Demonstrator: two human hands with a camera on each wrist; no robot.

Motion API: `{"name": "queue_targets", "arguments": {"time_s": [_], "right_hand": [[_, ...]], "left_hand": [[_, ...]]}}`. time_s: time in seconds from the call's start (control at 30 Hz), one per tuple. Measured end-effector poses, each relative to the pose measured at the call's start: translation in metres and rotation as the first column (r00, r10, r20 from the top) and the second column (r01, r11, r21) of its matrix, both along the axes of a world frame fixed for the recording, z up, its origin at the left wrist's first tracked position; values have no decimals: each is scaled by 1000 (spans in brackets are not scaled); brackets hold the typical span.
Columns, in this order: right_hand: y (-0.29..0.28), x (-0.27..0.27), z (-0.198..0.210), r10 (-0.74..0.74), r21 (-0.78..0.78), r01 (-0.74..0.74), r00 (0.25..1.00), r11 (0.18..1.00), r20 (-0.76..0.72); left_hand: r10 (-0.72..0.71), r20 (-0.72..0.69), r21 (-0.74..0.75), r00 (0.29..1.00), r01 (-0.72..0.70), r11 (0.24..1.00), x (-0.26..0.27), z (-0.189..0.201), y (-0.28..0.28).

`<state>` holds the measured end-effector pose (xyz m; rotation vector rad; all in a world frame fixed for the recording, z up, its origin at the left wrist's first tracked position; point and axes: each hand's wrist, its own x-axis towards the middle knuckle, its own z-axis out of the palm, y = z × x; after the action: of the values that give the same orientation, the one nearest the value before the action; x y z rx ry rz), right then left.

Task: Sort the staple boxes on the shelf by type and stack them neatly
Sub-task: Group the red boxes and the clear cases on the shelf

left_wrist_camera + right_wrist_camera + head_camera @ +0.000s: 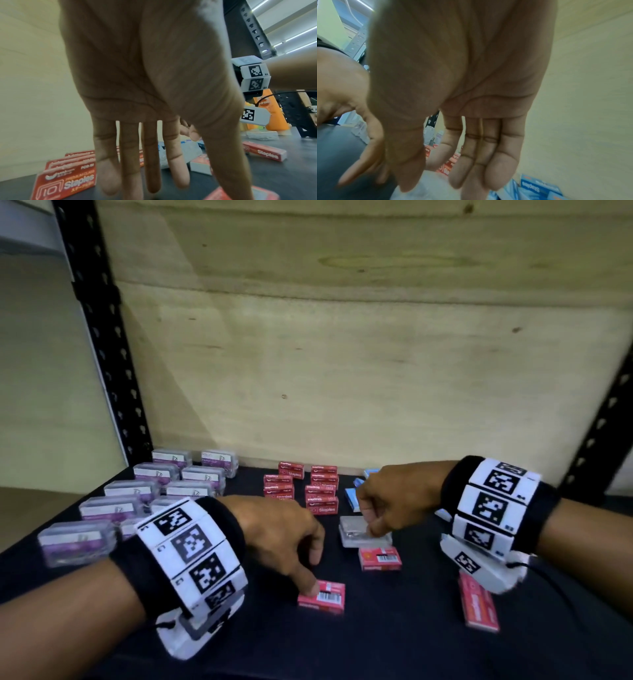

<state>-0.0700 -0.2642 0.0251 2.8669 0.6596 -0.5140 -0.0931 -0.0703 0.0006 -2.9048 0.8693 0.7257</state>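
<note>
My left hand (313, 573) reaches down with straight fingers, and its thumb touches a loose red staple box (322, 595) lying barcode-up on the dark shelf (394, 645). The same box (240, 194) shows under the thumb in the left wrist view. My right hand (371, 525) hovers over a clear box of silver staples (359, 534), fingertips on its top edge, fingers relaxed in the right wrist view. Two more loose red boxes (379, 558) (478, 606) lie nearby. Red boxes stand stacked (320, 491) at the back, with blue boxes (352, 496) beside them.
Several clear cases with purple labels (137, 498) fill the shelf's left side in rows. A plywood panel (342, 354) closes the back. Black perforated uprights (102, 337) (599, 433) stand at both sides. An orange bottle (267, 112) stands beyond the right end.
</note>
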Motion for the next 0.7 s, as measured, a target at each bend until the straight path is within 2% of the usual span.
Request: {"name": "queue_targets", "arguments": {"time_s": [0.17, 0.53, 0.7], "right_hand": [[-6, -19, -11, -74, -102, 77, 997, 992, 29], [6, -38, -37, -228, -19, 231, 967, 973, 114], [9, -39, -43, -251, -10, 253, 965, 968, 81]], "left_hand": [[-9, 32, -1, 999, 9, 1000, -10, -4, -6], [13, 37, -42, 999, -11, 999, -18, -11, -1], [54, 43, -52, 998, -52, 997, -18, -14, 10]]}}
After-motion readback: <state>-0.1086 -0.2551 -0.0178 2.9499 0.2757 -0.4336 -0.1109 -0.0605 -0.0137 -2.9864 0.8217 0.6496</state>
